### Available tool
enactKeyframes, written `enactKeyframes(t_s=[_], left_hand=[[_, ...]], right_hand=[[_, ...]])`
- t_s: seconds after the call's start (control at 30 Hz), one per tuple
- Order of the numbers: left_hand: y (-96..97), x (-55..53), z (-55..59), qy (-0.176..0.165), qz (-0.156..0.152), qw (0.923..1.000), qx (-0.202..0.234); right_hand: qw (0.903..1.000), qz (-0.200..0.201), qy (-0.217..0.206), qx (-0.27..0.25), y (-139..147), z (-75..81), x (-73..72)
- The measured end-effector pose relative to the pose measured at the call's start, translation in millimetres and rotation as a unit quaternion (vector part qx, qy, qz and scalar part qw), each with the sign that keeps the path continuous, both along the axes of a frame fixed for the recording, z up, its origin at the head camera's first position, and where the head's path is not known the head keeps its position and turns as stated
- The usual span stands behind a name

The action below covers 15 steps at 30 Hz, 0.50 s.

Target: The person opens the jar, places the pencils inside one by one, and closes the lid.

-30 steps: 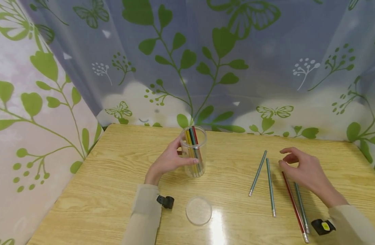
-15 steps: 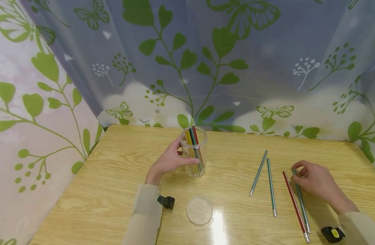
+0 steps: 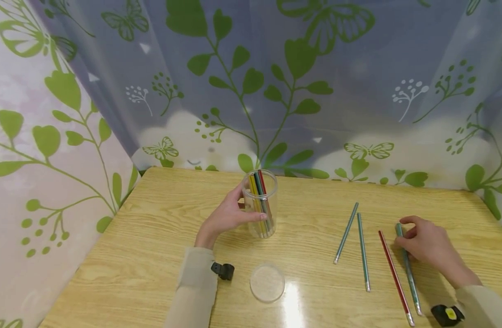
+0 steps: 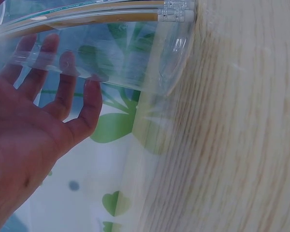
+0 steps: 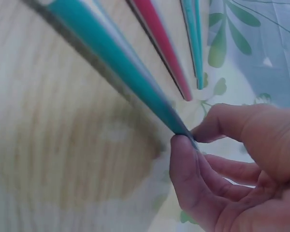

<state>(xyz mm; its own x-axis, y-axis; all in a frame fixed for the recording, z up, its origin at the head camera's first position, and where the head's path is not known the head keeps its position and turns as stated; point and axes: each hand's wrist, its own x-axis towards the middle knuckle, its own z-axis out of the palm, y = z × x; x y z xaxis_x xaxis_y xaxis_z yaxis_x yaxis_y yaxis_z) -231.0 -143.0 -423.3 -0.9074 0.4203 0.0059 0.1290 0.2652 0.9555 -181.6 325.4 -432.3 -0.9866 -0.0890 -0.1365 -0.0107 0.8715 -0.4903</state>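
My left hand [image 3: 228, 215] is wrapped around a clear plastic jar [image 3: 273, 205] standing on the table. Several pencils [image 3: 258, 187] in yellow, teal and red lean inside it; their white erasers [image 4: 176, 15] point down at the jar's base. On the right, my right hand [image 3: 429, 243] pinches a teal pencil [image 3: 408, 273] near its far end between thumb and fingertips. That pencil slants toward me, its eraser end low. Beside it on the left lies a red pencil [image 3: 394, 275], with two more teal pencils [image 3: 362, 250] further left.
A round clear lid [image 3: 267, 283] lies flat in front of the jar. The wood-grain table [image 3: 152, 255] ends at a patterned curtain [image 3: 357, 91] behind and another on the left. A black band [image 3: 447, 314] sits at the right wrist.
My right hand has moved right from above the red pencil to the teal one and taken hold of it. That pencil has shifted right, away from the red one. The left hand stays put.
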Motion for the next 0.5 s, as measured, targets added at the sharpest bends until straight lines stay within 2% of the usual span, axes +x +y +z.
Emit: enactKeyframes(t_s=[0.27, 0.5], left_hand=[[-0.5, 0.4, 0.1, -0.001, -0.002, 1.0, 0.001], [-0.4, -0.4, 0.4, 0.001, -0.003, 1.0, -0.001]], right_hand=[[0.9965, -0.065, 0.029, -0.044, 6.0, 16.3, 5.6], [0.9847, -0.131, 0.076, -0.086, -0.2, 27.7, 13.3]])
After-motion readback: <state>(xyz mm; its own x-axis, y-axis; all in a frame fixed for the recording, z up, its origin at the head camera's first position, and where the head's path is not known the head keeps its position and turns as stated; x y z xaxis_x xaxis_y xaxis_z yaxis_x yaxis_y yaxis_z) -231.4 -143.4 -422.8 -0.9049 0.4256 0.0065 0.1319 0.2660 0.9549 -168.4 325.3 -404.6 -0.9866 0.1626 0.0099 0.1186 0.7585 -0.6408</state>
